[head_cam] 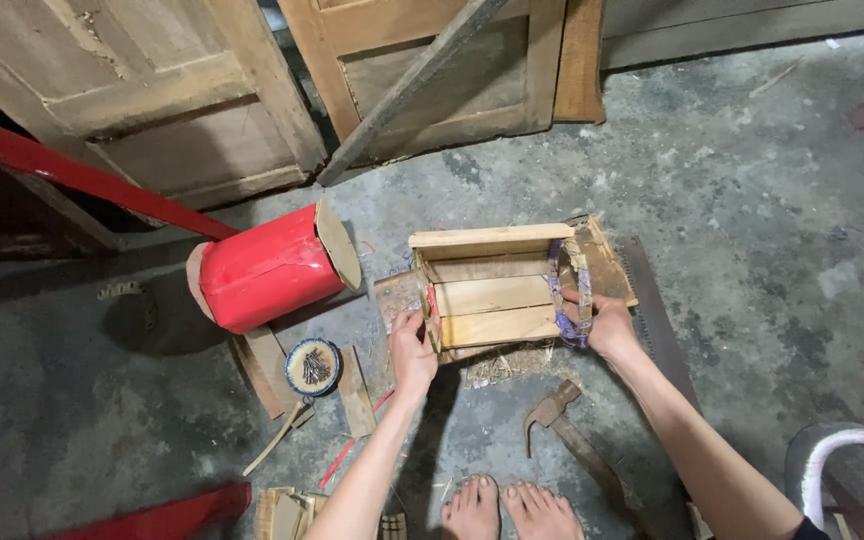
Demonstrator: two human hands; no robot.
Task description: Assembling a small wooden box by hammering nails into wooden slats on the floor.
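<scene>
A small drum-shaped frame of wooden slats (492, 285) lies on its side on the concrete floor. My left hand (412, 350) grips its left ring end. My right hand (607, 325) holds the right ring (570, 290), which is wrapped in purple cord. A finished red drum (272, 265) with wooden end discs lies to the left. A round tin of nails (313, 366) sits below the red drum. A claw hammer (562, 425) rests on the floor near my right forearm.
A handsaw blade (657, 310) lies just right of the frame. Wooden door panels (432, 70) lean at the back, with a red bar (92, 180) at left. Wood scraps (352, 395) and sawdust litter the floor. My bare feet (507, 510) stand at the bottom.
</scene>
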